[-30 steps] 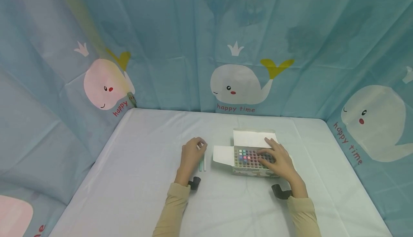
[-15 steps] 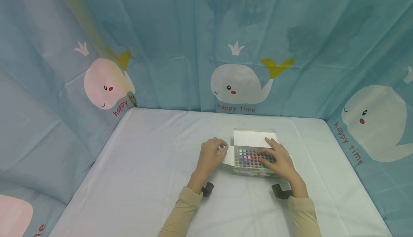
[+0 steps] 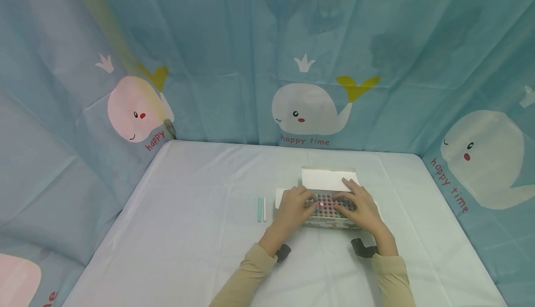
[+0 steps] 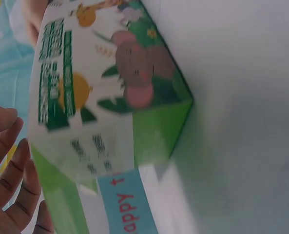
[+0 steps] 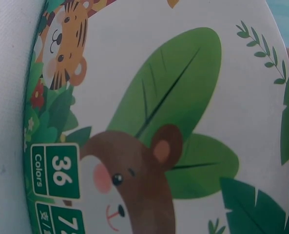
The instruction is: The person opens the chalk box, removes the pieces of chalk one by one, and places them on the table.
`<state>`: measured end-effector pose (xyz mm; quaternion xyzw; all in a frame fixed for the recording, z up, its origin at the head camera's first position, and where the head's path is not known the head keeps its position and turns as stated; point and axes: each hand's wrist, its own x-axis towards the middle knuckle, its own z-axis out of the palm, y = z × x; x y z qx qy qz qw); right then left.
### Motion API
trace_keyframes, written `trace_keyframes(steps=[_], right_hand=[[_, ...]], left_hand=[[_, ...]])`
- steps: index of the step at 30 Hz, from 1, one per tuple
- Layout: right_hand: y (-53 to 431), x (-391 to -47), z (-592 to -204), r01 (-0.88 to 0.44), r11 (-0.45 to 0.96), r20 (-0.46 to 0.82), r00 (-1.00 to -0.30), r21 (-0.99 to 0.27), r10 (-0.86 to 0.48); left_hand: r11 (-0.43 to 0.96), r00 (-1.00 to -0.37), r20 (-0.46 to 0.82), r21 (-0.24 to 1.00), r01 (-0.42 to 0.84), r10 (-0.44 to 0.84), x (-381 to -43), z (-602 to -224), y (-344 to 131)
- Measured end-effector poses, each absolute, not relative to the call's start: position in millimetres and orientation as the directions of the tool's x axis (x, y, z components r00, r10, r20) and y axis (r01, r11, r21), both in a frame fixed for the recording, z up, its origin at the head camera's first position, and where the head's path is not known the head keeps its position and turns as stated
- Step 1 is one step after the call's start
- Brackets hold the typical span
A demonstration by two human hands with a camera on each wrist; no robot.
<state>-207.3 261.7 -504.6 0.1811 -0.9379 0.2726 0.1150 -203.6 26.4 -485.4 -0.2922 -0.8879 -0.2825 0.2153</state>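
An open cardboard box with printed animals holds a tray of round holes; a few coloured stick ends show in it. My left hand is over the tray's left part, thumb and index finger close together. The left wrist view shows this hand beside the box; whether a stick is between its fingertips is hidden. My right hand rests on the box's right end, its fingers spread over the tray and lid. A mint-green stick and a white stick, like chalk, lie left of the box.
The box's white lid flap stands up at the back, and a side flap sticks out left, partly behind my left hand. A white cloth covers the table. Blue curtains with whale prints hang around it.
My left hand has moved right, from above the two sticks to the left part of the tray, leaving the sticks in full view. My right hand has stayed on the box.
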Motion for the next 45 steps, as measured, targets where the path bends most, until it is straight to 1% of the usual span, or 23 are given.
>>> trace_keyframes(steps=[3,7,13,29,34,36,41,45], right_hand=[[262,-207,-506,-0.405,0.784,0.317,-0.907,-0.470,-0.278],[262,-208,-508,-0.406,0.783,0.317,-0.907,-0.472,-0.279],[262,-208,-507,-0.404,0.788,0.317,-0.907,-0.465,-0.278],[262,-209,-506,-0.390,0.799,0.309,-0.913,-0.459,-0.267],[262,-208,-506,-0.398,0.794,0.316,-0.909,-0.459,-0.273],[262,-208,-506,-0.401,0.792,0.319,-0.907,-0.460,-0.274],[263,-208,-506,-0.405,0.790,0.325,-0.905,-0.460,-0.275],[263,-208,-507,-0.409,0.790,0.331,-0.902,-0.457,-0.276]], left_hand=[[0.691,-0.742,0.523,0.346,0.635,0.419,-203,-486,33],[0.738,-0.779,0.457,0.320,0.594,0.429,-203,-484,39],[0.782,-0.809,0.403,0.284,0.554,0.427,-204,-485,45],[0.806,-0.822,0.400,0.268,0.528,0.405,-203,-489,52],[0.797,-0.824,0.419,0.304,0.522,0.381,-201,-486,52],[0.785,-0.825,0.433,0.336,0.521,0.362,-201,-484,53],[0.732,-0.813,0.473,0.411,0.544,0.339,-201,-481,54],[0.710,-0.798,0.505,0.425,0.562,0.330,-200,-477,52]])
